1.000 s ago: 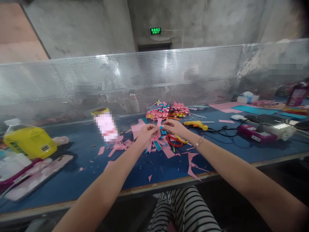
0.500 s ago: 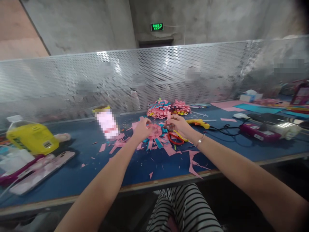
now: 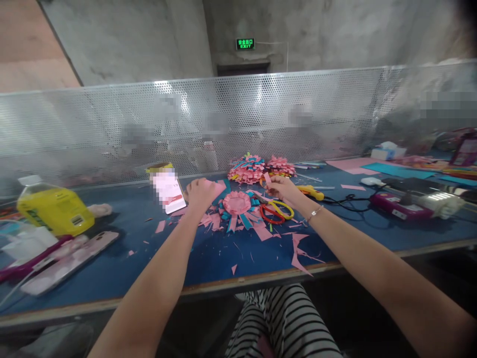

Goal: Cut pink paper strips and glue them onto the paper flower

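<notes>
Striped trousers show below the wooden edge of a blue table. Near that edge, on the left, lies a pale phone with its camera side up, and behind it a bottle of yellow liquid. Torn pink scraps are scattered across the middle of the table. Among them lies the rosette, a round pink paper centre ringed with pink and blue strips, flat on the table between the two hands and clear of both. Scissors with red and yellow handles lie just right of it. The left hand, its fingers bent, is over pink paper, just beside a lit phone that leans upright; whether it grips the paper, I cannot tell. The right hand pinches a small pink strip between thumb and fingers, raised above the table. To its right lies a yellow glue gun, with a purple box farther along. Behind the hands sit two heaped paper flowers, mostly pink. Beyond them stands a metal mesh screen, then a grey wall with a green exit sign.
</notes>
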Demonstrator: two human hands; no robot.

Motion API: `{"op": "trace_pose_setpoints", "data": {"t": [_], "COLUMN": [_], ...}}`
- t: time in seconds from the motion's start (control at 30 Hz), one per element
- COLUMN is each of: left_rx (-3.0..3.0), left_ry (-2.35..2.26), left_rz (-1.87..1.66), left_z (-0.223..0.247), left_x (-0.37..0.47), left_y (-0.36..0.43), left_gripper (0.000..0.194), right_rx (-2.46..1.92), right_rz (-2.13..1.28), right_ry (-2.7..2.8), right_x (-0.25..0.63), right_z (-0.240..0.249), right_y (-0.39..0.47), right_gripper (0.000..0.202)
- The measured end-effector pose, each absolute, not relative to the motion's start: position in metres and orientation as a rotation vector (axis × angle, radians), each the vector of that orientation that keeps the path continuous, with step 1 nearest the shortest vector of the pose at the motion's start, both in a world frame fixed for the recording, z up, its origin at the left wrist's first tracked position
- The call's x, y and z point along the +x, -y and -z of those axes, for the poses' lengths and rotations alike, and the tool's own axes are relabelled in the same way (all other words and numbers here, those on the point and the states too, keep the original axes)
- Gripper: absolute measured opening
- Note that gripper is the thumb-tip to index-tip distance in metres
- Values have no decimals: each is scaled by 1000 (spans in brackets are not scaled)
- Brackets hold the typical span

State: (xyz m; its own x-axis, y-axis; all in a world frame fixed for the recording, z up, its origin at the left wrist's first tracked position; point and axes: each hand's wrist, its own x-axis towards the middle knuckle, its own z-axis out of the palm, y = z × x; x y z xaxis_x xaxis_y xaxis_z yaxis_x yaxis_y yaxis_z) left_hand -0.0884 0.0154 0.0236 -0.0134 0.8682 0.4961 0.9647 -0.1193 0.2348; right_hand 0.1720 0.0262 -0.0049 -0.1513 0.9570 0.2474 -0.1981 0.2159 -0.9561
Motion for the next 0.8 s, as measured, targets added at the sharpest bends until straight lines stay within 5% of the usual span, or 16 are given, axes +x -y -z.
{"op": "trace_pose_setpoints", "data": {"t": [0.17, 0.37, 0.6, 0.8], "left_rx": [-1822, -2463, -1984, -2164], "left_ry": [1877, 1539, 1805, 2116], "left_rz": [945, 296, 290, 376], "left_z": [-33, -20, -18, -7], "left_x": [-86, -74, -84, -83], "left_y": [-4, -11, -9, -20], "left_gripper": [42, 34, 24, 30], "right_rx": [-840, -897, -906, -909], "right_rz": [-1213, -1194, -1164, -1151], "right_ry": [1305, 1295, 1315, 1337], "right_x": [173, 172, 171, 173], "right_z": [5, 1, 0, 2], "right_y": [-27, -24, -25, -28], "right_gripper": [19, 19, 17, 16]}}
